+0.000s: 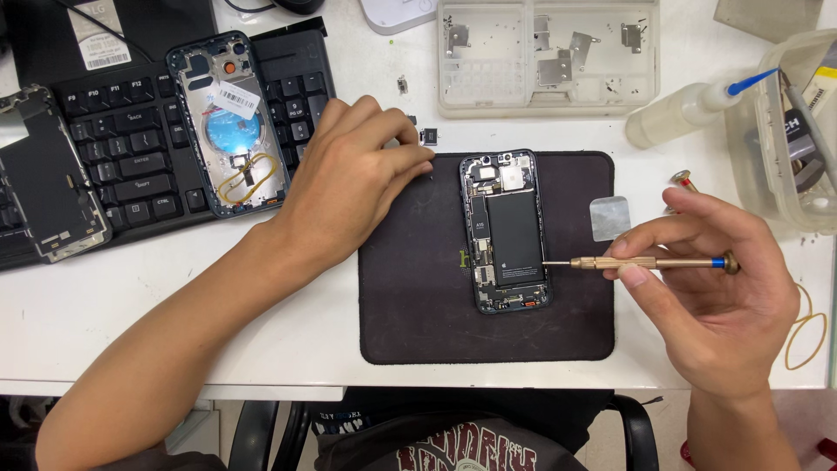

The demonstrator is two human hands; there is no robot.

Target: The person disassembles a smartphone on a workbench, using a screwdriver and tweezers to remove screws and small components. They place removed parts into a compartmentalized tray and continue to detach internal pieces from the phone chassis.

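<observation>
An opened smartphone [506, 231] with its black battery and boards exposed lies on a dark work mat [418, 296]. My right hand [715, 296] grips a slim brass screwdriver [645, 262] held level, its tip at the phone's right edge. My left hand [353, 179] rests palm down at the mat's upper left corner, fingertips curled beside a small black part [429, 135] on the table; whether they pinch anything is hidden.
A black keyboard [131, 166] at left carries a phone back housing [231, 122] and a detached screen [48, 174]. A clear parts tray [549, 57] sits behind, with a squeeze bottle [689, 109], a plastic tub [789, 131] and a rubber band [806, 336] at right.
</observation>
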